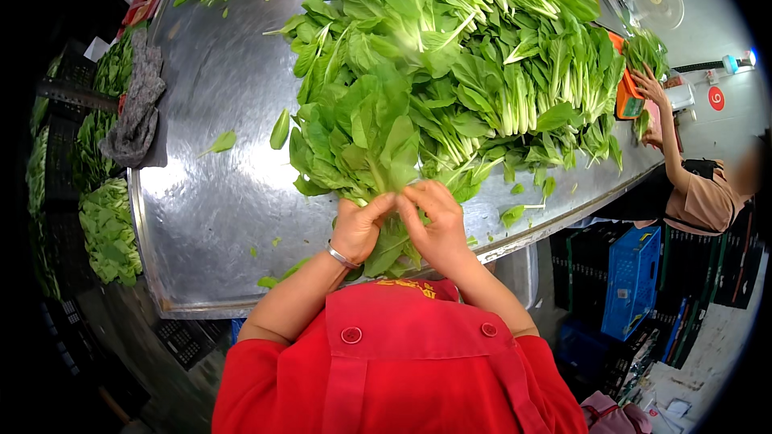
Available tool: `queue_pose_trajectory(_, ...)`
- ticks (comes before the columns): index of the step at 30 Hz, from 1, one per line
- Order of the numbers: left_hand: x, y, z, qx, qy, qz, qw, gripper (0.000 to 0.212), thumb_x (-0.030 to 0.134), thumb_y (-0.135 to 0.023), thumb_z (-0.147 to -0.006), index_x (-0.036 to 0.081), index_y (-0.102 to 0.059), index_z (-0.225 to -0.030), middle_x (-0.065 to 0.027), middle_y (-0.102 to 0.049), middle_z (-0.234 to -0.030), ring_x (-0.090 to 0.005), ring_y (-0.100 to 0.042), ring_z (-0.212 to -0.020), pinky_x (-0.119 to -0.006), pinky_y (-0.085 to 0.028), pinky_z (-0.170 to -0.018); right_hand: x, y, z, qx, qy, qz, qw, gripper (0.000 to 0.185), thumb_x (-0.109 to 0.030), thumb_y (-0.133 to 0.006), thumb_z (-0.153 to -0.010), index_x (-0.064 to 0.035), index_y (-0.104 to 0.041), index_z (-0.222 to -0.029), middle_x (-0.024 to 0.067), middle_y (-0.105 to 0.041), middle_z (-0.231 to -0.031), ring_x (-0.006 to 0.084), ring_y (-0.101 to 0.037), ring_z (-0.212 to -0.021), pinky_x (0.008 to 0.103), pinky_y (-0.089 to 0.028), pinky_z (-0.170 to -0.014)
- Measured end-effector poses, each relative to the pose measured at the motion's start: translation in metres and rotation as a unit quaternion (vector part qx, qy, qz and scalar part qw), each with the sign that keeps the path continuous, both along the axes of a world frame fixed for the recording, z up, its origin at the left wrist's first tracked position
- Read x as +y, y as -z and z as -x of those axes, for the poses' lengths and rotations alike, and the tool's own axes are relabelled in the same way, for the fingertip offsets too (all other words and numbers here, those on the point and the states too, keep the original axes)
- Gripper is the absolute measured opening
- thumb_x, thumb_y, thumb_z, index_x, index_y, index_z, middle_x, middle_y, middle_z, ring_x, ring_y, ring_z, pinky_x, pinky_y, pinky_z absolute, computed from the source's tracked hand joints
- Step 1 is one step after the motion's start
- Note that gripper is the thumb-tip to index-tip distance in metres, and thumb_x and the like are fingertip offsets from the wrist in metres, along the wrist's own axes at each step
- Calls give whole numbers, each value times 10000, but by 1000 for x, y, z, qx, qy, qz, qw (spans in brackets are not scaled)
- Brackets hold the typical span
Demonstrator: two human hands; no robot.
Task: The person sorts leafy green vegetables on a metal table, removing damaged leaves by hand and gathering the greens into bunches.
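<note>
My left hand (358, 226) grips the stem end of a bunch of leafy greens (362, 132), whose leaves spread away from me over the metal table (205, 241). Thumb and fingers of my right hand (435, 223) are pinched at the same stems, close against the left fingertips. What exactly the right fingers pinch is hidden. Below my hands, loose leaves (389, 250) lie near the table's front edge. A large pile of greens (518, 84) with pale stems covers the table's far right side, touching the held bunch's leaves.
A grey cloth (137, 96) hangs over the left edge, beside crates of greens (111, 235). At right, another person's hand (650, 85) touches greens by an orange scale (629, 96). A blue crate (631, 282) stands below. Stray leaves (280, 129) dot the tabletop.
</note>
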State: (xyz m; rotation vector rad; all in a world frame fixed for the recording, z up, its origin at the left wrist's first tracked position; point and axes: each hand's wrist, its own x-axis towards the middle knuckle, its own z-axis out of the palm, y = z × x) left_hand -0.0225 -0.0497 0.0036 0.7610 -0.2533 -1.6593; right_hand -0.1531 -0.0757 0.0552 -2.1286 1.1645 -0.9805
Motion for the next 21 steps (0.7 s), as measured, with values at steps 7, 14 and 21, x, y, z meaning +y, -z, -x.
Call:
queue_pose_trajectory(7,-1,-5,3,-23,-7,-5,1000,293,2,-620,-794,-42,-538,-1073,-93,-608,-1027,-176,-597,-917,-294,-481,-823,2,4,0,-9,56,10,998,89,-25,-652,-748,18,-610,-814,133,-589,-724,257,-569,-601,296,-450,-527)
queue_pose_trajectory(14,-5,0,-2,37,-18,-61,997,302,5,-621,-779,-32,-534,-1065,-107,-607,-989,-190,-606,-868,-290,-501,-778,9,0,-1,25,-51,213,975,94,-63,-662,-716,-37,-596,-779,88,-616,-831,244,-598,-746,338,-445,-573)
queue_pose_trajectory(21,-16,-14,-7,-28,-27,29,999,288,65,-618,-783,10,-558,-1059,-87,-607,-1011,-226,-598,-907,-372,-469,-840,14,21,36,45,-123,44,990,194,-95,-662,-710,-34,-621,-889,103,-624,-943,237,-591,-812,323,-450,-680)
